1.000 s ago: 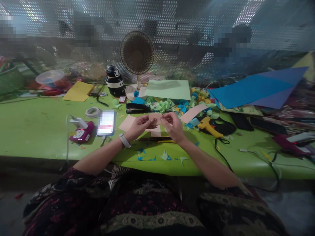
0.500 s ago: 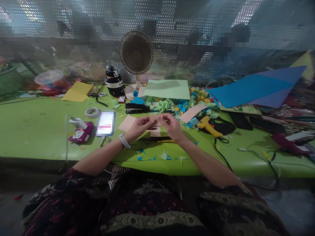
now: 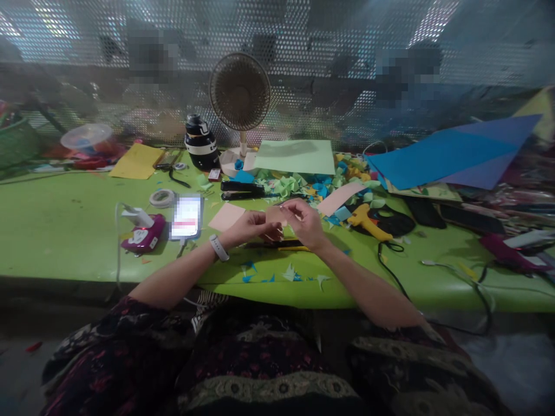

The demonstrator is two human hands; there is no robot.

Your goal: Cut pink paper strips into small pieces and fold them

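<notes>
A small piece of pink paper (image 3: 274, 215) is held up between my two hands over the middle of the table. My right hand (image 3: 307, 224) pinches its right side between thumb and fingers. At its lower left, my left hand (image 3: 252, 226) is closed with the fingers curled at the paper's edge; their tips are partly hidden. A larger pink paper square (image 3: 225, 216) lies just left of my left hand, and a pink paper strip (image 3: 340, 198) lies beyond my right hand. Below my hands rests a dark tool with a yellow part (image 3: 295, 248), partly covered.
Behind my hands are a black stapler (image 3: 241, 190) and a heap of cut paper flowers (image 3: 295, 186). A yellow glue gun (image 3: 368, 222) lies to the right. On the left are a phone (image 3: 186, 218) and tape roll (image 3: 162, 198). A fan (image 3: 240, 92) stands behind.
My left fingers have shifted down and curled near the paper's lower edge. The paper has tilted in my right hand. The small pink piece below is now hidden or lifted.
</notes>
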